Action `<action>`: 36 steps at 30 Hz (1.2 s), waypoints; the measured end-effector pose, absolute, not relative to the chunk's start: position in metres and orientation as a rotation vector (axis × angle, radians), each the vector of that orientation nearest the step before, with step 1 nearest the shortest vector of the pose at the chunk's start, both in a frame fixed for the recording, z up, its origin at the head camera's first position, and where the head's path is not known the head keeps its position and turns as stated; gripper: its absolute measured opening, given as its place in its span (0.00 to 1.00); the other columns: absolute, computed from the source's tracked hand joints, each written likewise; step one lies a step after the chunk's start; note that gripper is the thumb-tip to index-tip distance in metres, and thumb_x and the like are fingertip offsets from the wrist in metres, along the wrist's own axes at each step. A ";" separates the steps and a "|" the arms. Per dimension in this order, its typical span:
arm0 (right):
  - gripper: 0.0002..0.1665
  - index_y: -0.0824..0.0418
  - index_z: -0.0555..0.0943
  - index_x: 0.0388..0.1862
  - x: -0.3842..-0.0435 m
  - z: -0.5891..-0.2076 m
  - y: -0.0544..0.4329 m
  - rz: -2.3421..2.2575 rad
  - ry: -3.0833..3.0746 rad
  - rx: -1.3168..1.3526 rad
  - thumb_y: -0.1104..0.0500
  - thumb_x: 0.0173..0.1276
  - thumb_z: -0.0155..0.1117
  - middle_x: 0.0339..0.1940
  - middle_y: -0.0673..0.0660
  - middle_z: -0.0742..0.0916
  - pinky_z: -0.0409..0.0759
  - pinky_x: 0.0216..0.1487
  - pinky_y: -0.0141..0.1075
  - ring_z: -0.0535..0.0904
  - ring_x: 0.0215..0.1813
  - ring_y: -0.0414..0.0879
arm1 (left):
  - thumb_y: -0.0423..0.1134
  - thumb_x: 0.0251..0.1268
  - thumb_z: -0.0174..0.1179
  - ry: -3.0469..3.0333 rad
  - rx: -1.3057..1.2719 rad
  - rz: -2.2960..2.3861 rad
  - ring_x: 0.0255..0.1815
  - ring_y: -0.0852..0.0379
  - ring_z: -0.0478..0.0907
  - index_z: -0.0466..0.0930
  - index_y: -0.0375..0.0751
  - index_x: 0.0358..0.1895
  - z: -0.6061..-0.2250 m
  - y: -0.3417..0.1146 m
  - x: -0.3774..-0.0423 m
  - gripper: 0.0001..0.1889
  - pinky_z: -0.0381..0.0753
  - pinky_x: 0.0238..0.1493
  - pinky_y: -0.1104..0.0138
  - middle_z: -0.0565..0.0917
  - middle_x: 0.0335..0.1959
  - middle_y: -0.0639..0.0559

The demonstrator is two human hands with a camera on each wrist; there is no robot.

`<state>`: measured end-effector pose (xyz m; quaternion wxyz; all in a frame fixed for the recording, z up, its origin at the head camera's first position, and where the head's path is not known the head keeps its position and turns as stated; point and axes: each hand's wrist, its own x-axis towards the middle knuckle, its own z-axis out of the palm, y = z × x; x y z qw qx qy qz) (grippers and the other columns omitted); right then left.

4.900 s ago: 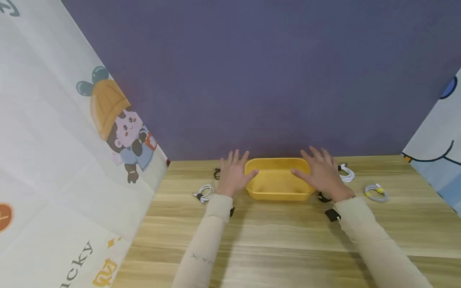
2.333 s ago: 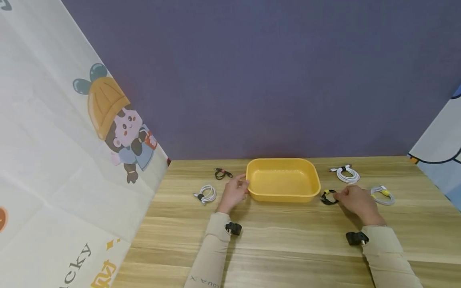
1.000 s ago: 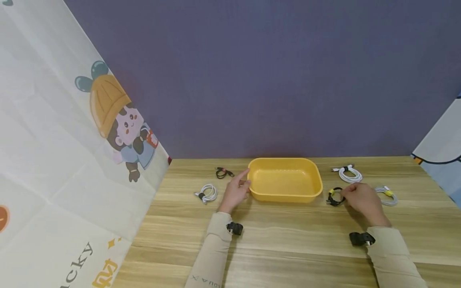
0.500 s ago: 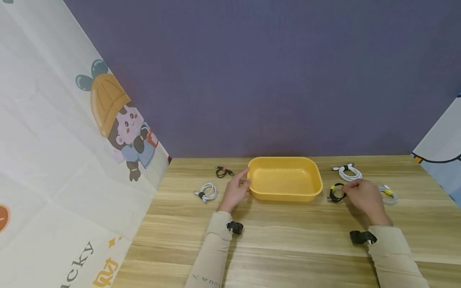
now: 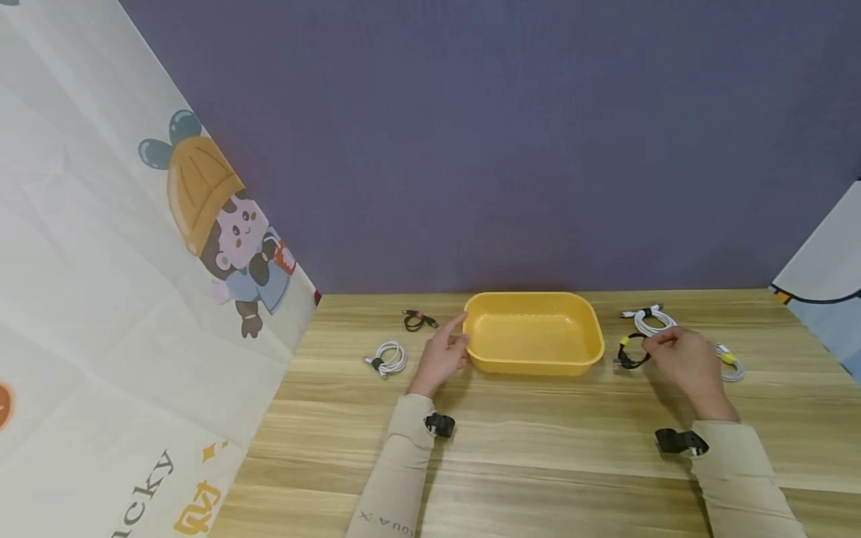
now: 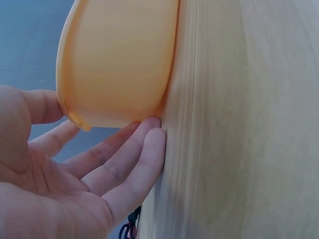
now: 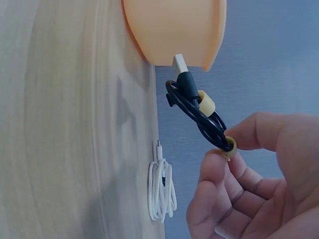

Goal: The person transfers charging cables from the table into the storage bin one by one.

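My right hand (image 5: 687, 365) pinches a coiled black USB cable (image 5: 631, 353) between thumb and fingertips, just right of the yellow plastic bin (image 5: 531, 369). In the right wrist view the black coil (image 7: 199, 117) hangs off the table, its metal plug toward the bin and yellow ties round it. At the bin's left end my left hand (image 5: 437, 360) rests with fairly straight fingers. The left wrist view has the thumb at the rim of the bin (image 6: 119, 59) and the fingertips (image 6: 155, 137) low against its end wall, by the tabletop.
White coiled cables lie on both sides: one at left (image 5: 389, 359), one at back right (image 5: 651, 320). A grey-white cable with yellow ties (image 5: 729, 362) is partly behind my right hand. A small black cable (image 5: 418, 321) lies at back left. A dark wall panel (image 5: 525, 149) stands behind.
Both hands were spread over the bin's ends at first. My right hand then took the black cable and has lifted it slightly up and rightward. My left hand settled at the bin's left end.
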<state>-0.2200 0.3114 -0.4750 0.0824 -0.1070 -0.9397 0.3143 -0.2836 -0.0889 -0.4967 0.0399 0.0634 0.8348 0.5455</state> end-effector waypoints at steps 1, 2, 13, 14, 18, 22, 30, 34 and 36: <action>0.21 0.68 0.84 0.42 -0.222 -0.475 0.312 0.944 -2.799 -0.320 0.50 0.73 0.59 0.28 0.59 0.88 0.71 0.27 0.36 0.78 0.27 0.45 | 0.42 0.79 0.54 2.565 0.194 1.667 0.35 0.46 0.88 0.68 0.61 0.76 -0.497 -0.088 -0.284 0.25 0.81 0.27 0.68 0.88 0.49 0.39; 0.21 0.67 0.84 0.42 -0.224 -0.474 0.313 0.946 -2.797 -0.321 0.49 0.74 0.59 0.28 0.58 0.88 0.71 0.26 0.36 0.78 0.27 0.45 | 0.42 0.79 0.54 2.568 0.194 1.668 0.35 0.46 0.88 0.68 0.61 0.76 -0.497 -0.087 -0.285 0.25 0.81 0.27 0.69 0.89 0.48 0.39; 0.21 0.66 0.83 0.45 -0.255 -0.469 0.330 0.992 -2.780 -0.282 0.48 0.75 0.56 0.27 0.55 0.88 0.69 0.24 0.36 0.77 0.25 0.45 | 0.44 0.79 0.54 2.582 0.122 1.683 0.31 0.50 0.87 0.68 0.64 0.76 -0.499 -0.070 -0.299 0.25 0.80 0.27 0.70 0.89 0.48 0.41; 0.22 0.66 0.82 0.46 -0.259 -0.469 0.332 0.997 -2.780 -0.276 0.48 0.75 0.56 0.27 0.55 0.88 0.69 0.24 0.36 0.77 0.25 0.45 | 0.44 0.79 0.54 2.588 0.118 1.682 0.31 0.51 0.86 0.68 0.65 0.76 -0.499 -0.069 -0.301 0.25 0.80 0.27 0.69 0.89 0.48 0.42; 0.22 0.66 0.82 0.46 -0.271 -0.464 0.338 1.008 -2.776 -0.255 0.47 0.75 0.56 0.27 0.55 0.88 0.69 0.24 0.36 0.77 0.25 0.45 | 0.45 0.80 0.53 2.597 0.103 1.684 0.29 0.51 0.85 0.67 0.65 0.76 -0.500 -0.062 -0.308 0.25 0.80 0.27 0.70 0.89 0.47 0.42; 0.21 0.65 0.82 0.45 -0.283 -0.459 0.341 0.996 -2.762 -0.227 0.48 0.75 0.57 0.27 0.55 0.87 0.70 0.24 0.35 0.78 0.25 0.44 | 0.45 0.80 0.53 2.597 0.074 1.694 0.28 0.51 0.85 0.66 0.66 0.76 -0.499 -0.055 -0.313 0.26 0.79 0.26 0.69 0.89 0.48 0.42; 0.21 0.64 0.83 0.45 -0.310 -0.447 0.351 0.992 -2.774 -0.175 0.46 0.75 0.59 0.27 0.53 0.87 0.70 0.23 0.36 0.77 0.25 0.44 | 0.45 0.80 0.53 2.618 0.026 1.704 0.28 0.50 0.85 0.66 0.66 0.76 -0.496 -0.042 -0.326 0.26 0.78 0.26 0.70 0.89 0.48 0.42; 0.20 0.63 0.83 0.44 -0.309 -0.446 0.349 0.986 -2.760 -0.165 0.46 0.74 0.59 0.26 0.53 0.87 0.70 0.23 0.36 0.77 0.25 0.43 | 0.45 0.80 0.53 2.624 0.027 1.697 0.27 0.49 0.84 0.66 0.66 0.77 -0.494 -0.042 -0.326 0.26 0.77 0.25 0.70 0.89 0.46 0.43; 0.19 0.63 0.83 0.43 -0.309 -0.445 0.348 0.982 -2.752 -0.155 0.47 0.74 0.59 0.26 0.54 0.87 0.70 0.23 0.36 0.77 0.24 0.43 | 0.44 0.80 0.53 2.623 0.026 1.696 0.27 0.50 0.84 0.66 0.65 0.77 -0.494 -0.042 -0.326 0.26 0.77 0.25 0.70 0.89 0.46 0.43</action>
